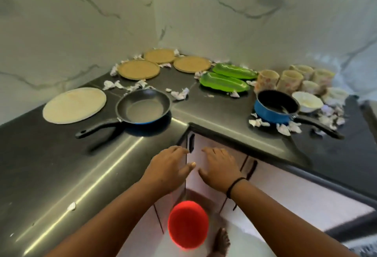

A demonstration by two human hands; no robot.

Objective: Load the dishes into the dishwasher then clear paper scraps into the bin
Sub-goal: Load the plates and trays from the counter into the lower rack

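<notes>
Dishes sit all over the dark counter [214, 112], and none are put away yet. Far in the corner lie three brown round plates [139, 69]. Two green plates [224, 82] lie to their right. On the left is a big pale flat plate [74, 105], with a black frying pan [143, 107] beside it. On the right is a blue pot [275, 108], and past it a white bowl [307, 101] and a bunch of cups [289, 80]. Crumpled paper scraps [179, 94] lie between the dishes, and one more lies alone near the left edge.

Both hands hang in front of the cupboard doors under the corner. The left hand [169, 167] is loose with its fingers out, holding nothing. The right hand [219, 168] is the same, empty and spread. The left fingertips are close to a dark door handle [191, 142], but I cannot tell if they touch it. No dishwasher can be seen. A red round thing [187, 224] sits low on the floor; it may be the bin.

I think the first step is just starting. It may be best to take the frying pan first, since it is nearest. Grab it by its long handle with a firm grip so it stays level. Lift plates one by one with two hands. Leave the paper until the dishes are gone.
</notes>
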